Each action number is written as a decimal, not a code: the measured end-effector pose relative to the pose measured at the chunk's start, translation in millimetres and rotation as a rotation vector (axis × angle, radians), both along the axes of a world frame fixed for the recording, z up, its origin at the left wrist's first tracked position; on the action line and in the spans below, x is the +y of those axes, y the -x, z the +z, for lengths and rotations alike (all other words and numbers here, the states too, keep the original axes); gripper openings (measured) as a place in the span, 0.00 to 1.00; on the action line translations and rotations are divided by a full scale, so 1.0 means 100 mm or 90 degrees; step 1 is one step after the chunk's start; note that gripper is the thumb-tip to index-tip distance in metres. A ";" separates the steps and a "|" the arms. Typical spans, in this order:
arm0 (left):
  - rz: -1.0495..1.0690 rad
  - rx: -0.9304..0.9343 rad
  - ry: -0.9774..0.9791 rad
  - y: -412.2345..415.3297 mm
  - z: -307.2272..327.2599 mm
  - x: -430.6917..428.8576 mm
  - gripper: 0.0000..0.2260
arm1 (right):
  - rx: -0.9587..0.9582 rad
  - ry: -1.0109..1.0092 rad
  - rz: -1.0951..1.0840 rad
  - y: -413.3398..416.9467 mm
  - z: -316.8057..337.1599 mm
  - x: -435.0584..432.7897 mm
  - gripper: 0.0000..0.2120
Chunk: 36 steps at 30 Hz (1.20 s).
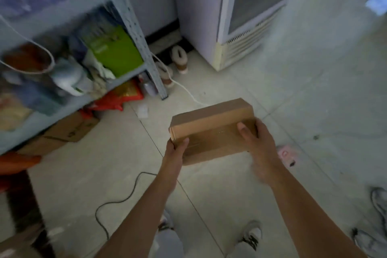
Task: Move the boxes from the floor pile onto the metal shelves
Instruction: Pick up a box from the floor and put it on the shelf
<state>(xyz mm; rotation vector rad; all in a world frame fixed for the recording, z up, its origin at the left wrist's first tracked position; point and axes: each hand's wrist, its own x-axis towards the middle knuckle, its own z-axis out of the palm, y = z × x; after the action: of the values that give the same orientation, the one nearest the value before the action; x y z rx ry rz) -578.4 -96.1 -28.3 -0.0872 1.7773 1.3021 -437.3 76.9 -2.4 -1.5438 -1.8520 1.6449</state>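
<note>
A plain brown cardboard box (pixel 211 128) is held in the air over the tiled floor, in the middle of the head view. My left hand (pixel 174 154) grips its near left corner, thumb on top. My right hand (pixel 258 144) grips its right end, thumb lying across the taped top. The metal shelves (pixel 134 25) stand at the left, a pale blue upright post with loaded shelf boards. The frame is blurred on that side. No floor pile of boxes is in view.
The shelves carry a green box (pixel 117 50), a white jug (pixel 69 79) and bags. A flattened carton (pixel 69 128) lies under the lowest shelf. A white cabinet (pixel 247 16) stands behind. A black cable (pixel 117 201) and a white cable (pixel 184 90) cross the floor. Shoes (pixel 379 205) lie at the right.
</note>
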 end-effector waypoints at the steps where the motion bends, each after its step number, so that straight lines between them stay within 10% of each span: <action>1: 0.000 0.018 -0.024 0.19 0.40 -0.05 0.35 | 0.020 -0.027 0.009 0.17 0.38 -0.04 0.36; 5: 0.008 0.112 -0.105 0.87 1.93 -0.23 0.23 | 0.089 -0.120 0.016 0.82 1.85 -0.24 0.41; 15: 0.042 0.427 -0.286 1.76 4.73 -1.13 0.32 | 0.406 -0.266 0.101 1.69 4.33 -1.02 0.26; 36: 0.373 0.635 -0.264 2.36 5.83 -3.68 0.27 | 0.630 -0.107 0.480 3.56 5.33 -3.00 0.36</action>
<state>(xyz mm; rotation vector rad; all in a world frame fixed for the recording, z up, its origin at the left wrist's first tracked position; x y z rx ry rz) -814.3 -464.1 554.9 0.3629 2.3163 2.3983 -793.4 -223.6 530.6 0.1788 -1.8985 1.8931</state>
